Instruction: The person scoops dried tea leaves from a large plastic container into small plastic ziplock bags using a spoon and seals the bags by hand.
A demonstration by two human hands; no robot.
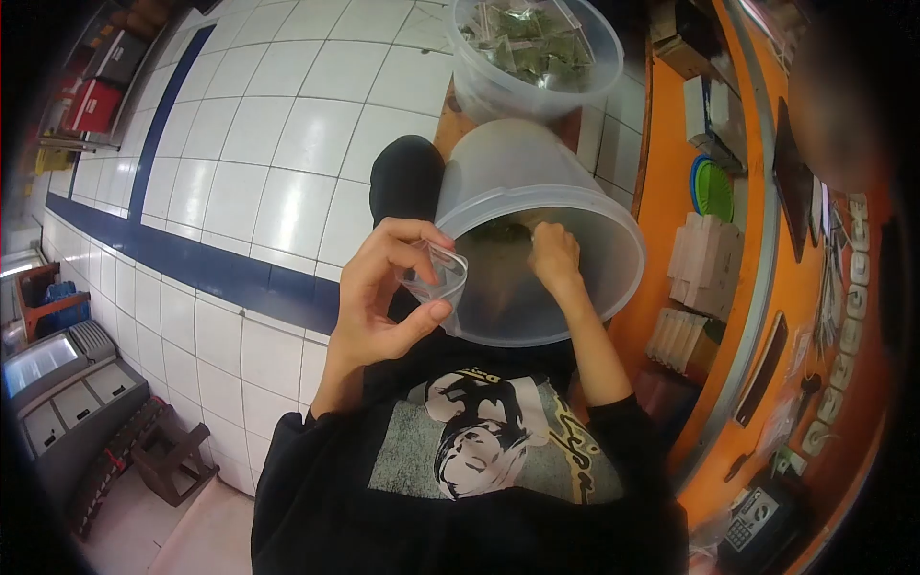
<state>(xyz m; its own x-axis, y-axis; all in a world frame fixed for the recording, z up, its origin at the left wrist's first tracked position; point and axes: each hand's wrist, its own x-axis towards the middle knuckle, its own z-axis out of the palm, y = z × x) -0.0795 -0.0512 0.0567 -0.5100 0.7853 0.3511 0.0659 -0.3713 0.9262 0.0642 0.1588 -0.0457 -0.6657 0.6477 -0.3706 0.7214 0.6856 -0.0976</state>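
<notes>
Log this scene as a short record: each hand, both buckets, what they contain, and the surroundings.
left hand: holds a small clear bag, its mouth open
right hand: inside the near bucket, fingers curled; grasp unclear
near bucket: translucent, tipped with its mouth towards the person
near bucket contents: something dark green, too dim to identify
far bucket: translucent, upright, beyond the near one
far bucket contents: clear packets with green contents
left side: white floor tiles, dark stool
right side: orange shelving

The floor tiles point(311, 134) are white with a dark blue stripe point(244, 283); the shirt point(383, 522) is black.
</notes>
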